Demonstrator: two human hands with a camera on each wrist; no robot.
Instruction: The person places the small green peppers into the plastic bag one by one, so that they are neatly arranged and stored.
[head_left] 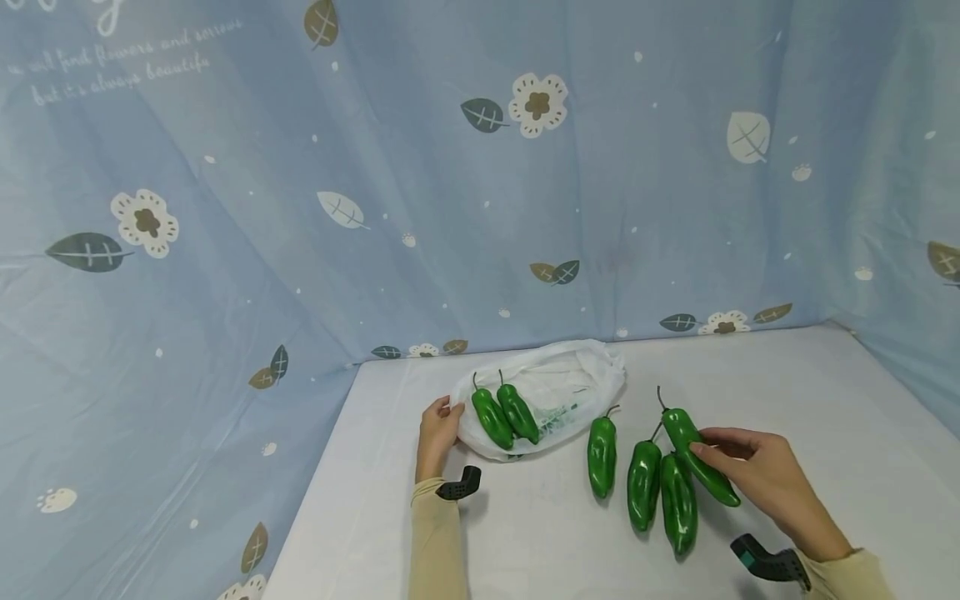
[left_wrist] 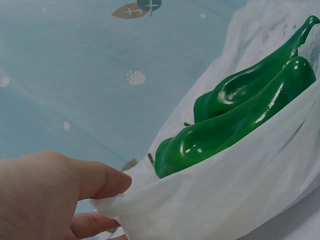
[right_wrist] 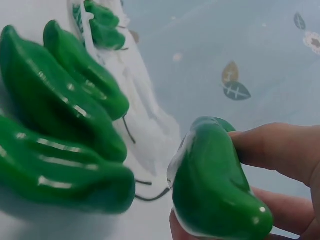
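A white plastic bag (head_left: 585, 375) with green print lies on the table, and two green peppers (head_left: 492, 419) rest in it. My left hand (head_left: 438, 433) pinches the bag's left edge; the left wrist view shows thumb and fingers on the film (left_wrist: 165, 215). My right hand (head_left: 765, 471) grips a green pepper (head_left: 693, 454) by its side, between thumb and fingers. In the right wrist view this held pepper (right_wrist: 215, 185) appears raised above the table. Just left of it lie three more peppers (head_left: 642, 487), all glossy with thin dark stems.
The white table (head_left: 540, 542) backs onto a blue cloth (head_left: 450, 167) printed with leaves and flowers. More of that cloth hangs at the left and right. Black wrist devices (head_left: 459, 483) sit on both forearms.
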